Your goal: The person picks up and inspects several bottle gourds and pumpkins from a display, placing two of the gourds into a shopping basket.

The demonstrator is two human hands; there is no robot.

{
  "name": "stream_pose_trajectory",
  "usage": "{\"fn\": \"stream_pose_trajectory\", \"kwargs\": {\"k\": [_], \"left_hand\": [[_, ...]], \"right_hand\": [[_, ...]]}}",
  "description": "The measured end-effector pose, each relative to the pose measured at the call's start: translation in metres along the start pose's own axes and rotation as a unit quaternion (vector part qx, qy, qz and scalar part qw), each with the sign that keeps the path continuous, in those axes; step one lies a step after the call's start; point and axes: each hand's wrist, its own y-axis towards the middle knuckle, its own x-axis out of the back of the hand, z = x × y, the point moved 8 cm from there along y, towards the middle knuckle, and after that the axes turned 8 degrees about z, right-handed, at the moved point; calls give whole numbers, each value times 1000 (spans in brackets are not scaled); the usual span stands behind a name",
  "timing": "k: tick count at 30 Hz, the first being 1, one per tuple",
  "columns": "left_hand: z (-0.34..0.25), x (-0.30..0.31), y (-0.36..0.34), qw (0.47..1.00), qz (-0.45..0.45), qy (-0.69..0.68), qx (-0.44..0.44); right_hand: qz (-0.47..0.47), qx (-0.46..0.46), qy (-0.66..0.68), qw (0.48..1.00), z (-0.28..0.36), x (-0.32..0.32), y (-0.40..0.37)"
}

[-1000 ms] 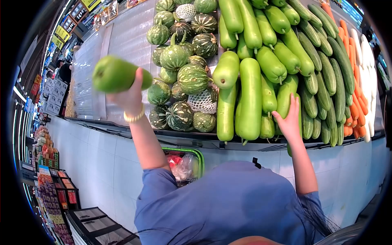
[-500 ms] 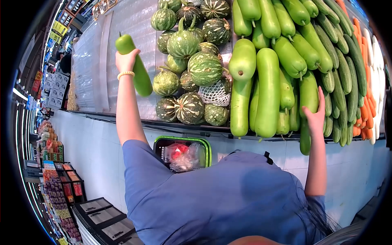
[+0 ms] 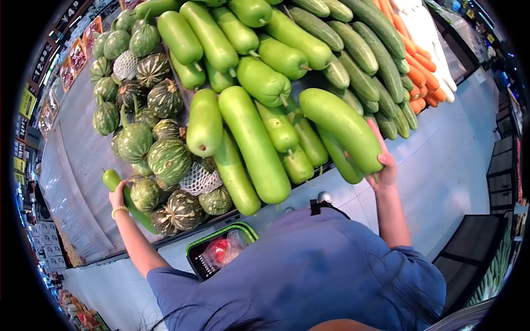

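Gripped slim gourd (image 3: 112, 179) with left hand (image 3: 117, 195), fingers clenched round it. Clutched big gourd (image 3: 342, 128) in right hand (image 3: 385, 165), fingers curled over. Couldn't see right palm.

A dark price sign (image 3: 70, 7) above the produce display is showing what looks like "¥49"; a second price sign (image 3: 43, 57) is showing digits beginning "12", the rest blurred.
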Motion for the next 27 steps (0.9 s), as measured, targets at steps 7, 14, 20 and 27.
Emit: {"fn": "stream_pose_trajectory", "kwargs": {"k": [7,14,20,27], "left_hand": [[35,-28,18,992,60,-24,-113],[-21,40,-78,931,-304,-60,-194],[-316,-216,-522,746,135,70,-649],[-299,-392,-606,575,325,310,-684]], "right_hand": [[177,46,374,909,18,28,-27],[274,78,417,863,72,53,-21],[232,77,392,887,111,96,-14],[248,45,449,857,149,141,-8]]}}
